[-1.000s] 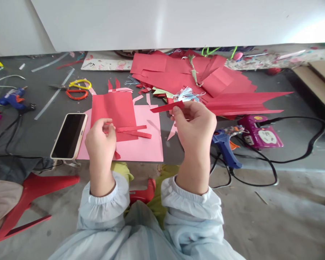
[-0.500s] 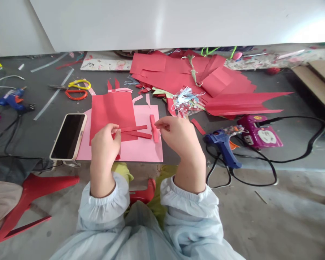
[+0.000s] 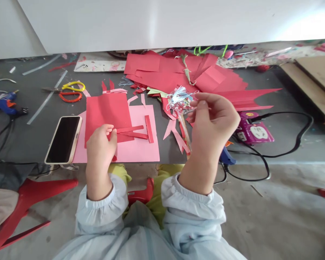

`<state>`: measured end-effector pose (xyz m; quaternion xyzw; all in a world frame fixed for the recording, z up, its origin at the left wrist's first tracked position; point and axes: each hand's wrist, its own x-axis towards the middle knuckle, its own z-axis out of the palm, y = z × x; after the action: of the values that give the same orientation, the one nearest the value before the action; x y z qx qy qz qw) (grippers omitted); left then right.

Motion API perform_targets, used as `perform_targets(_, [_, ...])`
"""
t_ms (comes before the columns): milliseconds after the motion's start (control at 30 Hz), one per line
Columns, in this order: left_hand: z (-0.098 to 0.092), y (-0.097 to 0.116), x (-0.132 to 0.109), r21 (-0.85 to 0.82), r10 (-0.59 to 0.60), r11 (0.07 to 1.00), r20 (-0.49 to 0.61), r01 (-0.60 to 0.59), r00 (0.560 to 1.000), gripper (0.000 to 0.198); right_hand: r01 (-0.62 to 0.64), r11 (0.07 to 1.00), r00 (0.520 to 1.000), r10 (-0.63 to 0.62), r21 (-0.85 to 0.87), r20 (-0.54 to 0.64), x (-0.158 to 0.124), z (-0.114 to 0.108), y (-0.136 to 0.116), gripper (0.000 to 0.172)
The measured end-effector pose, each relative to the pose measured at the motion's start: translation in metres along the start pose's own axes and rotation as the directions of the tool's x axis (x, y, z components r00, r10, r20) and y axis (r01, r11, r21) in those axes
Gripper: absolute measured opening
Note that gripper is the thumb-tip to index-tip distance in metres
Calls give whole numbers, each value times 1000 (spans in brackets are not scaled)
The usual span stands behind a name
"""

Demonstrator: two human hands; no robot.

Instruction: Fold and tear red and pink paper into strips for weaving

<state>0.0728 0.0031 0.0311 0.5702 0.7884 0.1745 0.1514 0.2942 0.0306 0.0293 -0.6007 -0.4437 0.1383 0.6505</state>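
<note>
Rightward off the pink sheet (image 3: 141, 153), in my head view, the right hand (image 3: 213, 121) has moved, fingers curled, whether gripping I can't tell; the left hand (image 3: 101, 142) pinches two red strips (image 3: 134, 134) above the sheet; a careless sweep could scatter the loose strip (image 3: 149, 129) near its right edge

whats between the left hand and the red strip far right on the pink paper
In the head view, two narrow red strips, partly over the red sheet, partly over the pink paper.

I've got left hand (image 3: 101, 146) curled at red strips (image 3: 138, 135), red sheet (image 3: 108, 108) on pink sheet (image 3: 141, 153); right hand (image 3: 215, 121) up beside pale tassel (image 3: 179, 94); phone (image 3: 63, 139) left, scissors (image 3: 73, 96) beyond.
</note>
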Motion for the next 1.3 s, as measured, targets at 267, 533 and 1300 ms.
perform_targets(267, [6, -1, -1, -27, 113, 993, 61, -111, 992, 31, -23, 997, 998, 27, -73, 52, 1, -6, 4, 20])
perform_targets(533, [10, 8, -7, -106, 222, 973, 163, -207, 961, 31, -22, 996, 997, 28, -90, 67, 0, -2, 1, 22])
perform_targets(1300, [50, 42, -21, -235, 490, 863, 176, -447, 854, 24, -24, 990, 982, 50, -136, 185, -9, 10, -3, 22])
